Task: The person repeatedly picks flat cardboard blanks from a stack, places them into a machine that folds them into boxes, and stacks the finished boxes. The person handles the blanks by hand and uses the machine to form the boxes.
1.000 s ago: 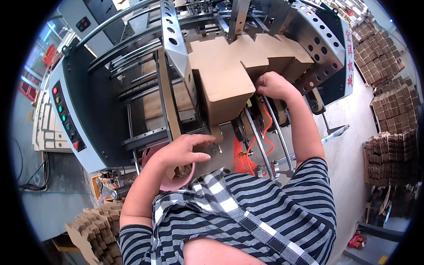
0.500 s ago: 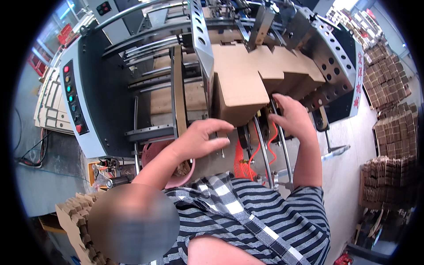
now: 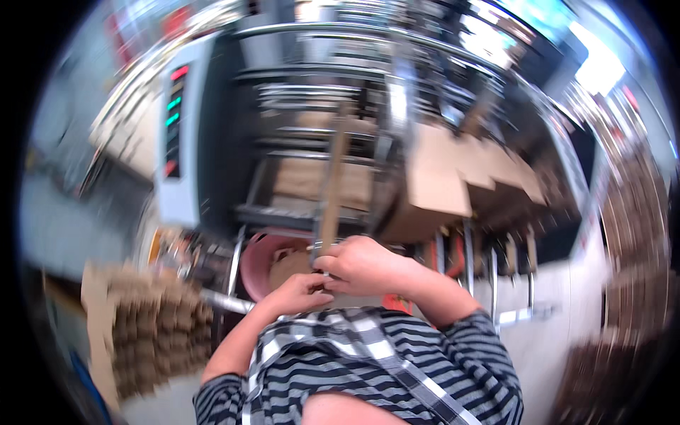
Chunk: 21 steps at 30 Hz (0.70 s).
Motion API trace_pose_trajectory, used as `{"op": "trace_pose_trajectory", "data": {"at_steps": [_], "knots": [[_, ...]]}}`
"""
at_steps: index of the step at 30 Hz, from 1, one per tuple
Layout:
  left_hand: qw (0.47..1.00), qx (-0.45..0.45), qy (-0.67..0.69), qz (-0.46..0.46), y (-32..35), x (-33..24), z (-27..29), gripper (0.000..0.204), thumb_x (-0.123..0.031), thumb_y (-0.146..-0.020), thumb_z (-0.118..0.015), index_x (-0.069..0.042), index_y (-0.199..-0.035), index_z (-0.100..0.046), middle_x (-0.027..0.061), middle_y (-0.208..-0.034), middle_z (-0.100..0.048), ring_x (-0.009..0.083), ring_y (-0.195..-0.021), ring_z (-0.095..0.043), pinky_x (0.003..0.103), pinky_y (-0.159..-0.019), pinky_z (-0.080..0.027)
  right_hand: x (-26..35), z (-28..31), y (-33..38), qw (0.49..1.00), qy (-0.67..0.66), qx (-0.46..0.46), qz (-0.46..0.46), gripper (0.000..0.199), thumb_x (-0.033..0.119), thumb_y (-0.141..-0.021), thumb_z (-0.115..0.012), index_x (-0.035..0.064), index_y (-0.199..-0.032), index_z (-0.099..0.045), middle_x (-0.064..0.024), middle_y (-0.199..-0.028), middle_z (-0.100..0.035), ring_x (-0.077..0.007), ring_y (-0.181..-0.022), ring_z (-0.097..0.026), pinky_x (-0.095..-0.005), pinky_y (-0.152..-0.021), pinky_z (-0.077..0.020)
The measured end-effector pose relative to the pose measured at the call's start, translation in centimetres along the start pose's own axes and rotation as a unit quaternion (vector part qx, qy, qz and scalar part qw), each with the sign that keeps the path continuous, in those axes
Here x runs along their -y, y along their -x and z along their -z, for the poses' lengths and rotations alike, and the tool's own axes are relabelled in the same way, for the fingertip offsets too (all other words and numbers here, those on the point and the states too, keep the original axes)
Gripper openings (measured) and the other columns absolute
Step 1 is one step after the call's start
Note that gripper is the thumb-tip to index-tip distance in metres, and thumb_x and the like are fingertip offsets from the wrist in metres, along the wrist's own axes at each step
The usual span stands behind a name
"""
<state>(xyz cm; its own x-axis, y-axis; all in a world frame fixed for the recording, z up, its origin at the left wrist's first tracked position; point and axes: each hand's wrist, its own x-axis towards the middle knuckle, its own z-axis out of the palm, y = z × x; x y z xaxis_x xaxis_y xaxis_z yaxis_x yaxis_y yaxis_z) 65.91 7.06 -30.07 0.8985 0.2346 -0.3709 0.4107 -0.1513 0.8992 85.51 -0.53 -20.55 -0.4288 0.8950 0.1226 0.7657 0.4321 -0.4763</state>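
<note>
My left hand [image 3: 296, 295] and my right hand [image 3: 365, 265] meet close to my body, in front of the machine frame. Their fingertips are pinched together, and whatever lies between them is too small or hidden to name. Just beyond them ends a long brown strip [image 3: 331, 191] that runs back into the machine. A pink bucket [image 3: 253, 265] with brown material inside stands beside my left hand, below the frame. To the right, a stack of flat brown cardboard blanks [image 3: 435, 166] sits in the machine, apart from both hands.
A panel with lit buttons [image 3: 173, 120] is on the machine's left side. A pile of cut cardboard [image 3: 152, 347] stands at the near left, and tall cardboard stacks [image 3: 637, 212] line the right. Metal rods [image 3: 494, 283] stick out toward me. Motion blurs much of the view.
My right hand has left the front of the cardboard stack and come left to my left hand. Both hands went from spread to pinched. The view has swung left.
</note>
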Motion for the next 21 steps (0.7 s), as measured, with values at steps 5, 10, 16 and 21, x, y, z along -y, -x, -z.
{"op": "trace_pose_trajectory", "data": {"at_steps": [5, 10, 16, 21], "knots": [[0.983, -0.175, -0.049, -0.013, 6.4, 4.0, -2.4, 0.032, -0.023, -0.083, -0.064, -0.004, -0.108, -0.068, 0.0126, -0.101, -0.070, 0.0248, -0.095, -0.066, 0.035, -0.085, -0.050, 1.7, -6.2, -3.6, 0.994, -0.095, 0.043, 0.044, 0.030, 0.025, -0.079, -0.067, 0.0059, -0.102, -0.065, -0.0149, -0.088, -0.065, -0.0345, -0.088, -0.062, -0.0428, -0.075, -0.0502], [0.949, -0.309, 0.059, -0.027, 13.7, 4.5, -8.3, 0.028, -0.021, -0.083, -0.066, 0.000, -0.101, -0.068, 0.0132, -0.094, -0.069, 0.0210, -0.088, -0.066, 0.033, -0.080, -0.050, 4.2, -11.0, -4.6, 0.973, -0.087, 0.189, 0.104, 0.037, 0.023, -0.074, -0.071, 0.0053, -0.106, -0.065, -0.0190, -0.090, -0.066, -0.0366, -0.086, -0.064, -0.0441, -0.073, -0.0516], [0.848, -0.511, 0.143, 0.017, 21.3, 7.1, -13.6, 0.026, -0.016, -0.080, -0.070, 0.000, -0.100, -0.068, 0.0084, -0.093, -0.070, 0.0159, -0.085, -0.066, 0.030, -0.079, -0.051, 9.3, -15.5, -8.5, 0.931, -0.052, 0.298, 0.204, 0.039, 0.022, -0.072, -0.073, 0.0061, -0.107, -0.065, -0.0187, -0.089, -0.065, -0.0372, -0.083, -0.064, -0.0447, -0.074, -0.0512], [0.760, -0.634, 0.145, 0.011, 26.5, 8.9, -18.8, 0.027, -0.018, -0.080, -0.069, 0.000, -0.100, -0.066, 0.0116, -0.092, -0.070, 0.0196, -0.083, -0.066, 0.033, -0.076, -0.052, 14.8, -19.5, -9.3, 0.887, 0.019, 0.371, 0.275, 0.038, 0.026, -0.074, -0.070, 0.0044, -0.104, -0.065, -0.0213, -0.090, -0.067, -0.0377, -0.087, -0.065, -0.0447, -0.076, -0.0510]]}}
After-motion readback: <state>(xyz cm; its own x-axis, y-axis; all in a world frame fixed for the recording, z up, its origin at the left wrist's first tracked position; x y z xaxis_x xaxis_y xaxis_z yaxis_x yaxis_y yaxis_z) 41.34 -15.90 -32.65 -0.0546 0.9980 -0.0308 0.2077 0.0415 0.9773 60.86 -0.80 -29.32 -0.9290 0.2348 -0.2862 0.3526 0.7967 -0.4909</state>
